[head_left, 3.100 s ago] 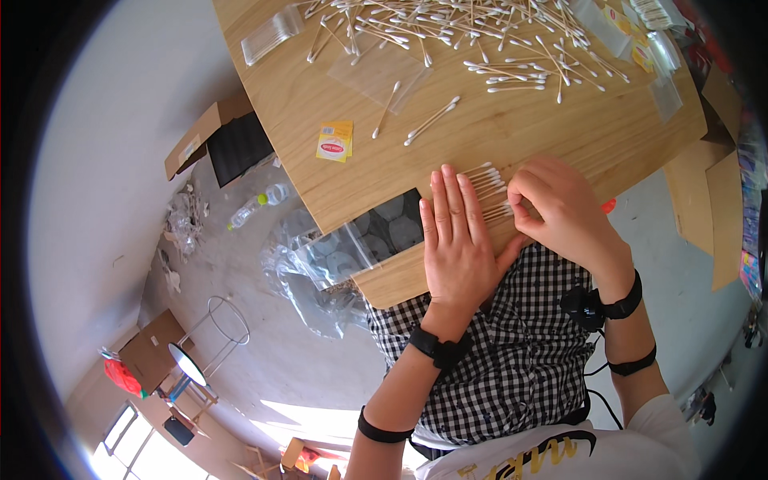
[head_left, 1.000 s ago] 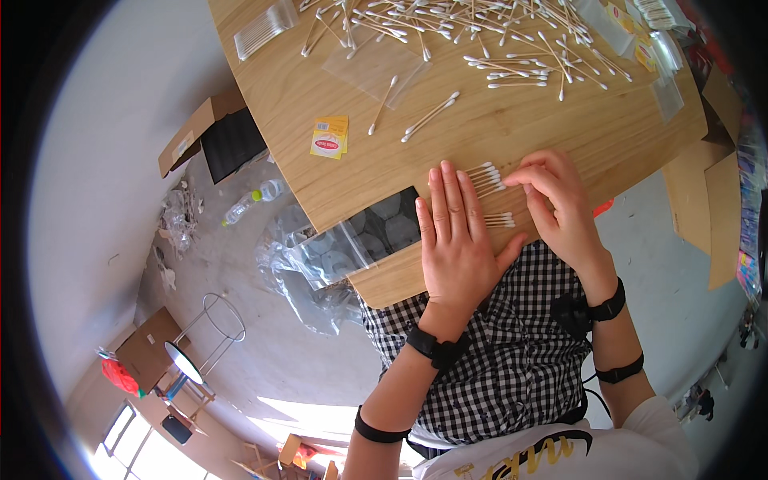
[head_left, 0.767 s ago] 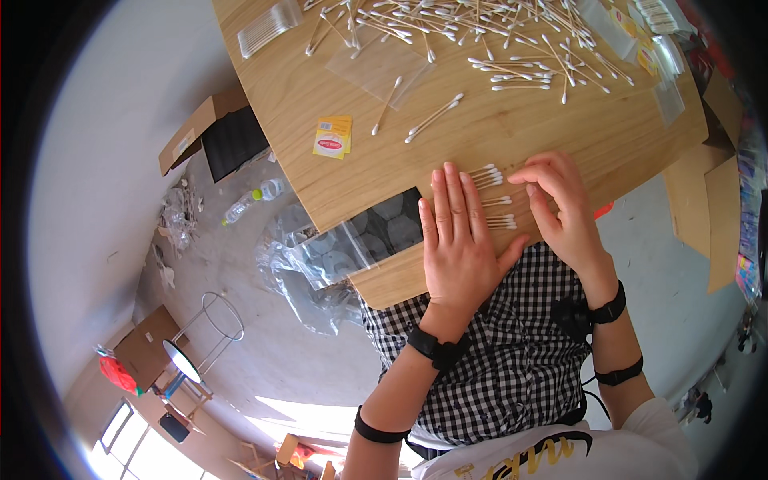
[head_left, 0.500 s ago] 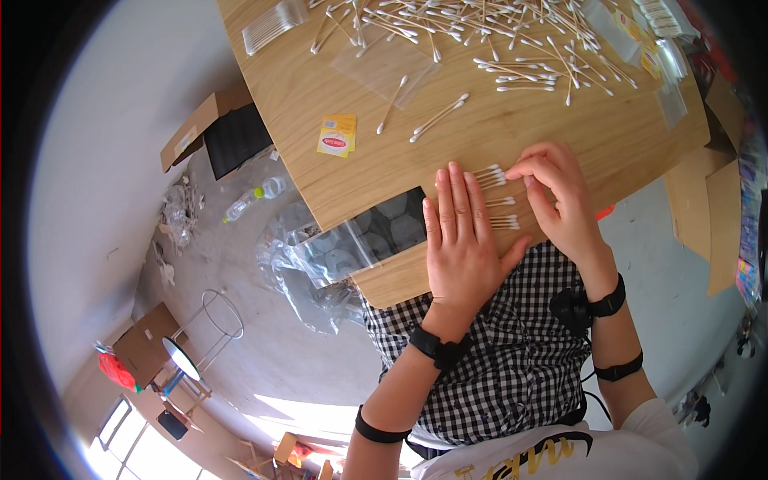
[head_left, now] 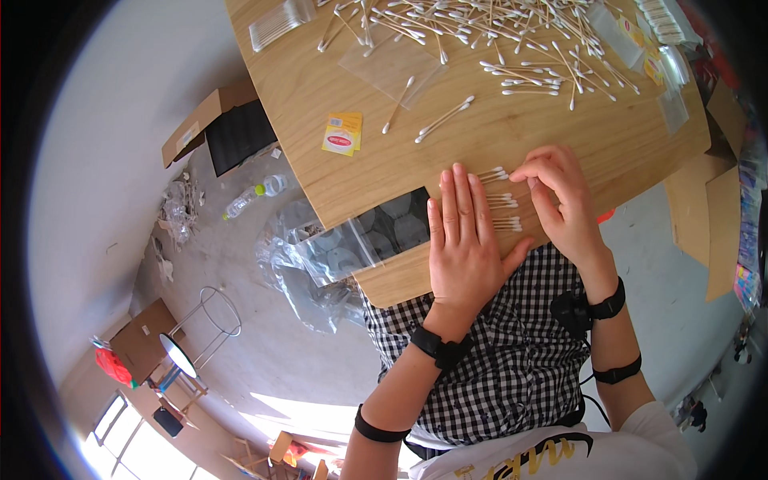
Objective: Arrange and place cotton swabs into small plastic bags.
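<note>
My left hand [head_left: 462,244] lies flat with fingers stretched on the wooden table [head_left: 320,88], covering the middle of several cotton swabs. Their white heads stick out past its right side in small groups: a far group [head_left: 494,173], a middle group [head_left: 502,200] and a near group [head_left: 508,224]. My right hand [head_left: 560,192] is bent, its index fingertip at the heads of the far group. The thumb stands apart from that finger, and I see nothing held between them. Under my left fingers the swabs' other ends are hidden.
A heap of loose cotton swabs [head_left: 512,24] covers the far side. Nearer lie a clear bag [head_left: 384,68], two loose swabs [head_left: 444,120] and yellow cards [head_left: 342,134]. A dark tray in clear plastic [head_left: 368,236] adjoins my left hand. Packed swabs [head_left: 280,22] lie far left.
The middle group shows more swab heads, and the far group fewer. My right index finger stays by the far group; my left hand remains flat. The whole view has shifted slightly.
</note>
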The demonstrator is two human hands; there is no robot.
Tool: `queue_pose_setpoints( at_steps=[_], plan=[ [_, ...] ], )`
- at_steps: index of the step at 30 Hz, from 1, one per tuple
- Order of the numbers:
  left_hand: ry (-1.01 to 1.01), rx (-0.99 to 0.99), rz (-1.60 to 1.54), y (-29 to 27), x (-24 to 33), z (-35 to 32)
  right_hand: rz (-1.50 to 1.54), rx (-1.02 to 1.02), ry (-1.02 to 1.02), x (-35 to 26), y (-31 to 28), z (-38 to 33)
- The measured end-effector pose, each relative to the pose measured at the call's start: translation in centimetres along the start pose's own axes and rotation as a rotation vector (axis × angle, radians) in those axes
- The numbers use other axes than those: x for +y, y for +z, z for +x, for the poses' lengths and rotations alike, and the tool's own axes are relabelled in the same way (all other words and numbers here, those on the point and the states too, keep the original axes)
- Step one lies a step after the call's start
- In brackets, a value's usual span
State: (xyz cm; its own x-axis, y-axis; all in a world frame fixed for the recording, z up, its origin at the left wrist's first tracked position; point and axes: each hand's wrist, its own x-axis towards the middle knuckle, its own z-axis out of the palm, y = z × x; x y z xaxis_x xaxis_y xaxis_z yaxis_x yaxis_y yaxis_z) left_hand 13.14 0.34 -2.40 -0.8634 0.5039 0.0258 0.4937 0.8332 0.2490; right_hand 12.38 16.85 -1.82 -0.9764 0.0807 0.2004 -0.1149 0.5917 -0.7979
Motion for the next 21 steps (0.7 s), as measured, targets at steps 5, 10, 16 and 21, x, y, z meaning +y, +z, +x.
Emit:
queue_pose_setpoints(
  at_steps=[5, 10, 16, 21],
  plan=[
    [-0.002, 0.014, -0.032, 0.0, 0.0, 0.0, -0.026, 0.032, -0.022, -0.4, 0.2, 0.6],
    [0.000, 0.017, -0.045, 0.1, 0.0, 0.1, -0.028, -0.055, -0.022, -0.1, 0.0, 0.6],
    [0.003, 0.038, -0.087, 0.1, 0.0, 0.0, -0.060, 0.080, -0.041, -1.1, 0.1, 3.5],
    [-0.017, 0.047, -0.091, 0.1, 0.1, -0.1, -0.103, 0.073, -0.143, -1.5, 1.2, 6.9]
  ],
)
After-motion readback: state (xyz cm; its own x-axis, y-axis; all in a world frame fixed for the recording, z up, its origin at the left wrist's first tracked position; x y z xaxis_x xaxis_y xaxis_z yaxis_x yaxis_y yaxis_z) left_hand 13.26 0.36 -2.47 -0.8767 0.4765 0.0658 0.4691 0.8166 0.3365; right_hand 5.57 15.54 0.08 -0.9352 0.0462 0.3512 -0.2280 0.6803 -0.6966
